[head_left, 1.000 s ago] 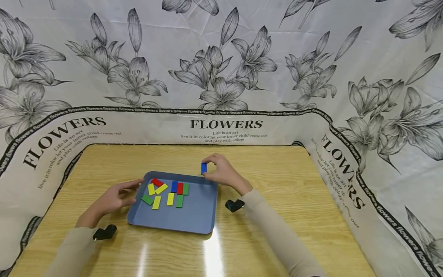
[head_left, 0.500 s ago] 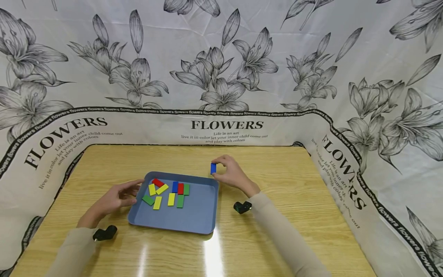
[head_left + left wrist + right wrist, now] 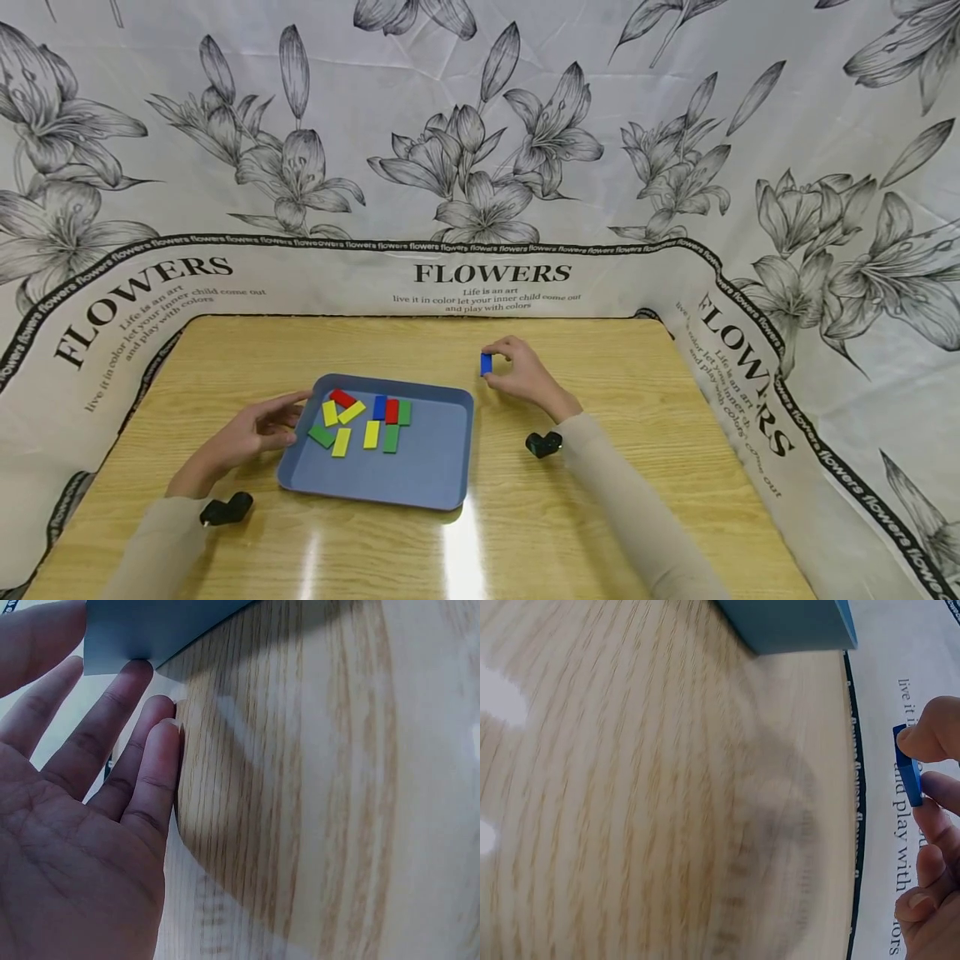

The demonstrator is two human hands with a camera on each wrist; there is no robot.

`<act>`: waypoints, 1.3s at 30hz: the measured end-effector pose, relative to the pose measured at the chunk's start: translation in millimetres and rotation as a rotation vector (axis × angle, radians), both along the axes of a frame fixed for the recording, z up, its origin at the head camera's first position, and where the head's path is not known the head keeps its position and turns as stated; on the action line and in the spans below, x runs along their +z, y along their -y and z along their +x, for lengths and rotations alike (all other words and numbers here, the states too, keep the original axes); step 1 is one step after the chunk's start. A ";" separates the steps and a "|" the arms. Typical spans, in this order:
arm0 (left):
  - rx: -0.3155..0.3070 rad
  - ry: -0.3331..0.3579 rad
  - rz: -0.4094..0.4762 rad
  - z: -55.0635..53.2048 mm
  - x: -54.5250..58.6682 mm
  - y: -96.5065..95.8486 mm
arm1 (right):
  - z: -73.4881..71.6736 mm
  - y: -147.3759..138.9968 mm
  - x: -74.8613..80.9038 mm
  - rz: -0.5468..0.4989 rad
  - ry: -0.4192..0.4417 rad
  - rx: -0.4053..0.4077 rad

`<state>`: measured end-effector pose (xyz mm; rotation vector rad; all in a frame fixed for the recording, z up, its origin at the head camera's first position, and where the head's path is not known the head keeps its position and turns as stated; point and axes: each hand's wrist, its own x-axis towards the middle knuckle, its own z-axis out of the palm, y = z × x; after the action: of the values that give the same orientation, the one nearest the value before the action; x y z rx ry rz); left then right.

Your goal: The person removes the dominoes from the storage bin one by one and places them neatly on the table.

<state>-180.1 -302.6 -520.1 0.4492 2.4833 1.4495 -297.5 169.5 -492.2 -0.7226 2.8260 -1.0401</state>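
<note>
My right hand (image 3: 527, 375) pinches a small flat blue block (image 3: 486, 364) between thumb and fingers, held upright off the tray's back right corner. In the right wrist view the blue block (image 3: 908, 766) sits between the thumb and fingertips. At the left side of the blue-grey tray (image 3: 420, 479), my left hand (image 3: 243, 433) rests with relaxed, mostly straight fingers. A fingertip touches the tray wall (image 3: 120, 634) in the left wrist view. Inside the tray lie a red block (image 3: 342, 399), a yellow block (image 3: 371, 434), a green block (image 3: 391, 438) and several more like them.
The tray stands on a wooden table (image 3: 600, 500). A white cloth (image 3: 480, 283) with flower prints and lettering hangs behind and around the table. Black wrist devices, one of them a dark camera (image 3: 543, 443), sit at both cuffs.
My right hand has moved right with the blue block, from over the tray's back edge to beyond its right corner. The left hand, tray and other blocks stay put.
</note>
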 end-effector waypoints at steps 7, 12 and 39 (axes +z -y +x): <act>-0.006 0.005 0.025 1.0 -1.7 0.0 | -1.9 -5.7 -12.6 0.019 0.039 -0.024; -0.006 0.004 0.024 1.8 -2.4 -0.1 | 0.8 -4.4 -20.4 0.016 0.073 -0.018; 0.006 -0.007 0.008 0.3 -6.9 0.1 | 4.3 -3.4 -37.0 -0.002 0.102 0.027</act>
<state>-179.9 -302.8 -527.1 0.4501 2.4871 1.4635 -293.2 172.8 -529.3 -0.6850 2.7218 -1.0441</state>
